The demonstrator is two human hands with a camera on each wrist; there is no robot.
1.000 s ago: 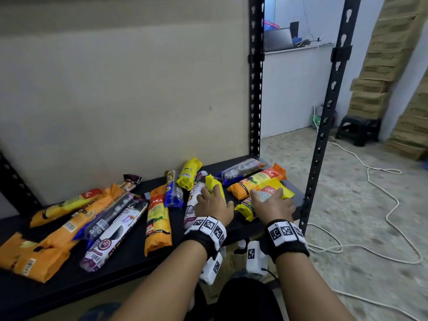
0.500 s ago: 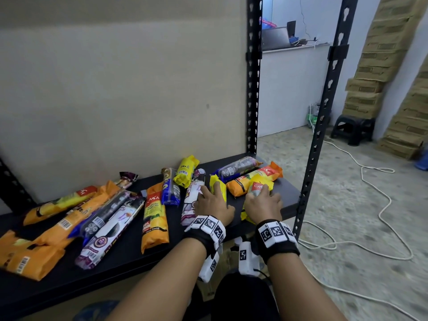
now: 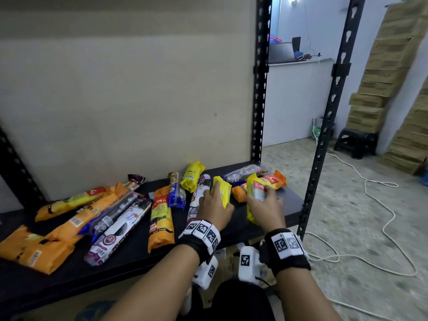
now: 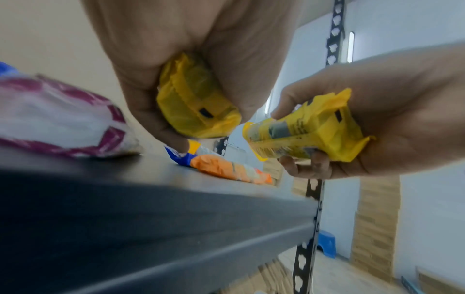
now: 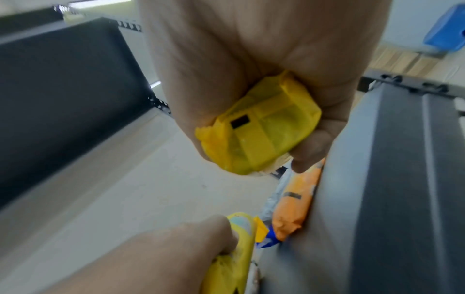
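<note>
Inspection at right end of black shelf [image 3: 129,258]. Found left grip [image 3: 214,208] curled round a plain yellow packet [image 3: 222,189], held tilted and clear of the shelf. Found right grip [image 3: 266,208] clasping a red-labelled yellow packet [image 3: 253,188] between thumb and curled fingers, likewise off the shelf, just beside the first without touching. Noted an orange packet [image 3: 274,180] lying behind the right grip and a white-and-purple packet [image 3: 196,200] just left of the left grip. Saw more packets [image 3: 159,218] scattered leftward along the shelf.
</note>
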